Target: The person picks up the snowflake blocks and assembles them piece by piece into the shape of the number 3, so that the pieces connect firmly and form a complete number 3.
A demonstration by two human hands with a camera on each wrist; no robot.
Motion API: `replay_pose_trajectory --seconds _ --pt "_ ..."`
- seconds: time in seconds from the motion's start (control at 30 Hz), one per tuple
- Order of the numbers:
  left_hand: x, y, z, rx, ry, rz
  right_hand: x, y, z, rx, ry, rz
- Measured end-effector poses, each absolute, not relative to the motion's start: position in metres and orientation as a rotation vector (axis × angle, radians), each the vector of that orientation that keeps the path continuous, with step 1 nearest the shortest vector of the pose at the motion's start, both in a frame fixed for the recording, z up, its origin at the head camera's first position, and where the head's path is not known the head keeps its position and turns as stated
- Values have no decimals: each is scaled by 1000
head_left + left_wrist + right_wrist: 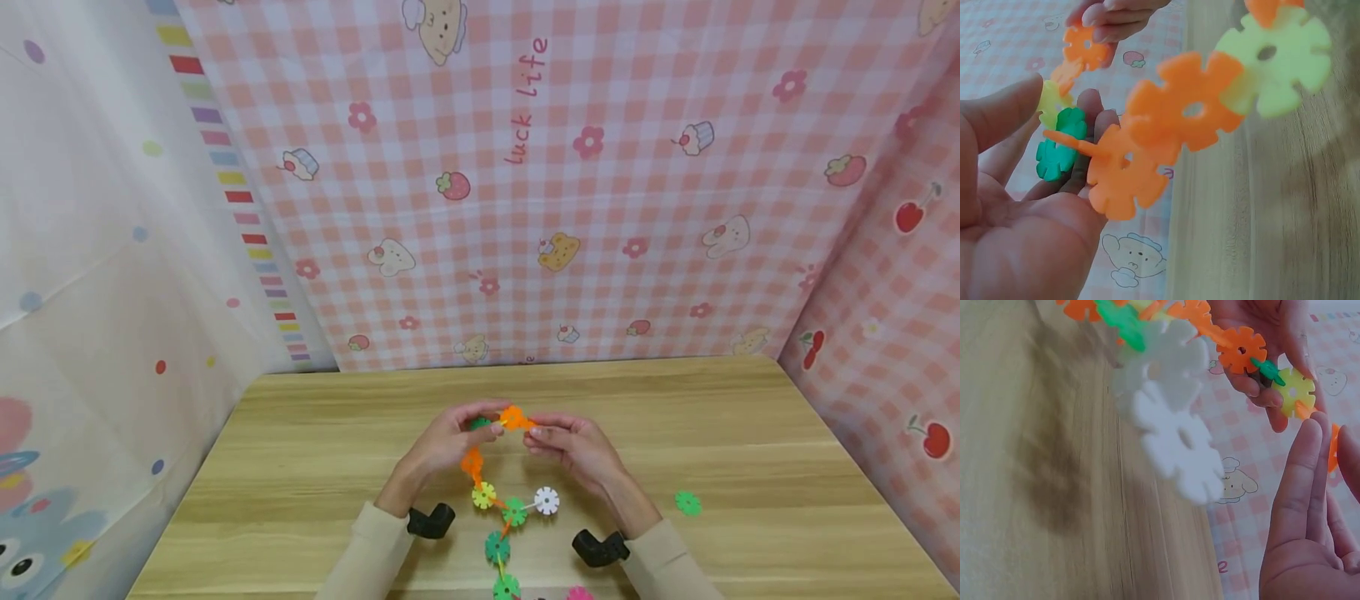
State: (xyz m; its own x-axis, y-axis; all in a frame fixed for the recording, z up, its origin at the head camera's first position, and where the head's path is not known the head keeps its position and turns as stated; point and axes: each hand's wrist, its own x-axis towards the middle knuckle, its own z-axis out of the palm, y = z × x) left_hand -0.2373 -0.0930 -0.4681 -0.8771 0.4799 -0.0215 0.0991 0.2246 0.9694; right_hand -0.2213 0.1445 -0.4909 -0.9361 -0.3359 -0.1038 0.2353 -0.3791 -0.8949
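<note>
Both hands hold up a chain of notched plastic snowflake discs. My left hand pinches a yellow disc between thumb and fingers, beside a green disc. At the chain's end, my right hand pinches an orange disc between thumb and fingertips. Another orange disc sits between the two hands. From the left hand the chain runs down through orange pieces, a yellow disc and a green disc. A branch there ends in a white disc.
A loose green disc lies on the wooden table, right of the right forearm. A pink disc shows at the bottom edge. Black wrist devices sit at both wrists. Checked cloth hangs behind the table.
</note>
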Motion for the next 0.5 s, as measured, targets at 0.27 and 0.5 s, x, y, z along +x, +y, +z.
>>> replay_pose_trajectory --seconds 0.27,0.5 --pt "-237 -94 -466 569 2191 1674 -219 144 -491 -141 1525 -2346" --pt "-239 -93 -467 602 2218 1652 -215 141 -490 -126 1520 -2368"
